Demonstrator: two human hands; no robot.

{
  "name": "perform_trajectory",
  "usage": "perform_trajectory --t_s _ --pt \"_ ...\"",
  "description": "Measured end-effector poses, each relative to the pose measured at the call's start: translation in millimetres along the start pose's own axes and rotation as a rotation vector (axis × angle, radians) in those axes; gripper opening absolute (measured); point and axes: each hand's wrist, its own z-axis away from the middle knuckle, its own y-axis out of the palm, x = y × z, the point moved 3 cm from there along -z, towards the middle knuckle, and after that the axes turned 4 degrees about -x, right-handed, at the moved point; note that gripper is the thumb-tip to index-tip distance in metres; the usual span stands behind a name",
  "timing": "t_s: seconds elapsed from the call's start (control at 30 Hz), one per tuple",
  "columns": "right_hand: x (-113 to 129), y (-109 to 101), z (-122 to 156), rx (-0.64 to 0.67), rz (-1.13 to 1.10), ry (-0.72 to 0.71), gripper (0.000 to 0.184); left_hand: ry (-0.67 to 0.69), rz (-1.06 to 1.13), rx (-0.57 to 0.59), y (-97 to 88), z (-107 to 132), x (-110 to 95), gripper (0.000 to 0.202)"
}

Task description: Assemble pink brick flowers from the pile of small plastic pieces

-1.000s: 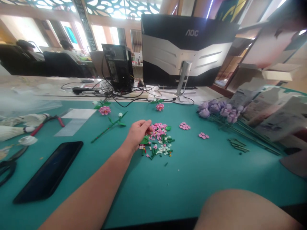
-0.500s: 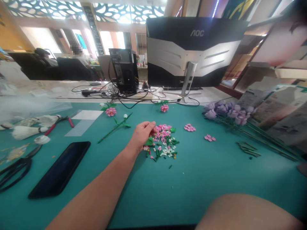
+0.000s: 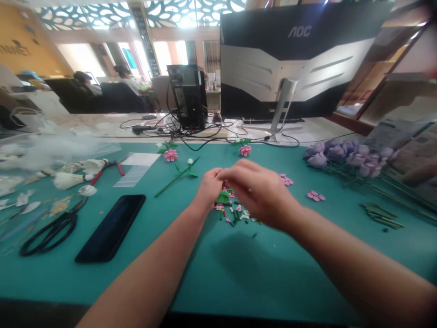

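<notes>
My left hand (image 3: 209,189) and my right hand (image 3: 261,193) meet at the fingertips over a loose heap of small toy building pieces (image 3: 235,213). Both are closed; whatever sits between their fingers is too small or hidden to make out. Pink, white and dark green bits show in the heap, with a green leaf piece (image 3: 223,197) beside my left hand. My right hand covers much of the heap. To the left lies a built green stem (image 3: 177,178) with a white bud. Behind are two pink brick flowers, one at left (image 3: 170,155) and one in the middle (image 3: 245,150).
Pink petal pieces (image 3: 316,196), green stem pieces (image 3: 382,215) and purple flowers (image 3: 355,157) lie at right. A phone (image 3: 111,228), scissors (image 3: 51,232), red-handled pliers (image 3: 105,171) and shuttlecocks (image 3: 70,180) are at left. A monitor (image 3: 290,64) stands behind.
My right hand has come in from the lower right and joined my left hand over the heap. The camera view has shifted slightly left.
</notes>
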Motion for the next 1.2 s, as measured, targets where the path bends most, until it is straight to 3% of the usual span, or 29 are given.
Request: perform_trajectory --t_s 0.1,0.17,0.3,0.47,0.63,0.77,0.93,1.2 --pt "-36.6 -11.3 -12.5 0.029 0.193 -0.085 0.024 0.016 0.012 -0.005 -1.0 -2.5 0.2 0.016" --pt "-68.4 -17.1 -18.7 0.031 0.293 -0.034 0.025 0.009 0.011 -0.022 -2.3 -4.5 1.1 0.020" --pt "-116.5 -16.6 -23.4 0.161 0.424 0.066 0.024 -0.004 -0.032 -0.094 -5.5 -6.9 2.2 0.019" --pt "-143.9 -12.7 -32.2 0.342 0.460 0.049 0.022 0.036 -0.072 -0.117 -6.2 -6.2 1.2 0.016" --pt "-165.3 -13.9 -47.8 0.411 0.450 0.006 0.022 0.071 -0.207 -0.086 -7.1 -5.5 4.1 0.017" --pt "-172.1 -7.6 -51.8 0.459 0.436 -0.019 0.019 0.072 -0.234 -0.095 -7.4 -6.6 5.1 0.016" --pt "-150.2 6.0 -40.3 0.531 0.346 -0.138 0.012 0.065 -0.242 -0.071 -2.6 -4.5 2.0 0.014" --pt "-132.4 23.8 -21.8 0.584 0.529 -0.201 0.008 0.115 -0.244 -0.049 -2.2 -3.2 3.8 0.014"
